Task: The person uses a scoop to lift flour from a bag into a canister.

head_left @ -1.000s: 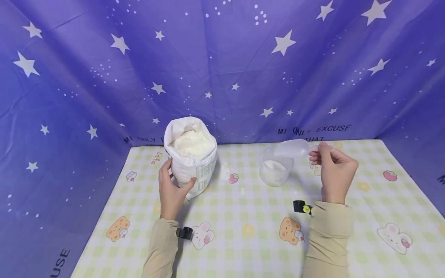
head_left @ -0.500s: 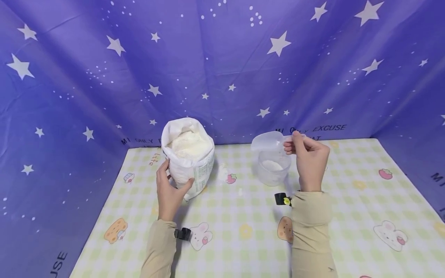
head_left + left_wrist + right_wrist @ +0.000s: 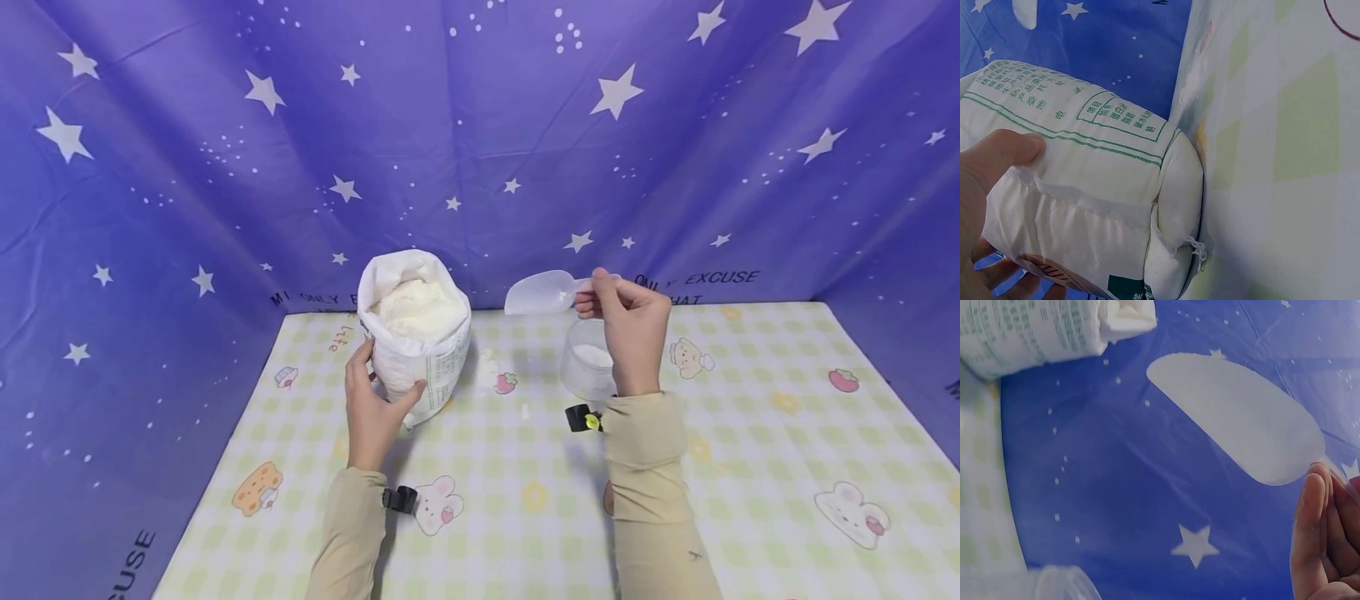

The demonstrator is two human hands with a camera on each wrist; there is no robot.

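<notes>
A white bag of pale powder (image 3: 420,312) stands upright on the table with its top rolled open. My left hand (image 3: 378,417) grips its lower left side, the thumb on the front and the fingers around the far side; the left wrist view shows the thumb on the bag's printed face (image 3: 1066,150). My right hand (image 3: 630,333) pinches the handle of a translucent scoop (image 3: 542,293), held in the air right of the bag. The scoop's bowl (image 3: 1241,419) points left, toward the bag. Below that hand a clear round tub (image 3: 581,375) holds some white powder, partly hidden by the hand.
A checked tablecloth (image 3: 510,533) with cartoon prints covers the table. Smudges of spilled powder (image 3: 487,367) lie between bag and tub. A blue curtain (image 3: 480,167) with stars hangs along the table's back edge and sides.
My right hand has carried the scoop leftward from beyond the tub, past its rim, and a little higher. The left hand and the bag stay where they were.
</notes>
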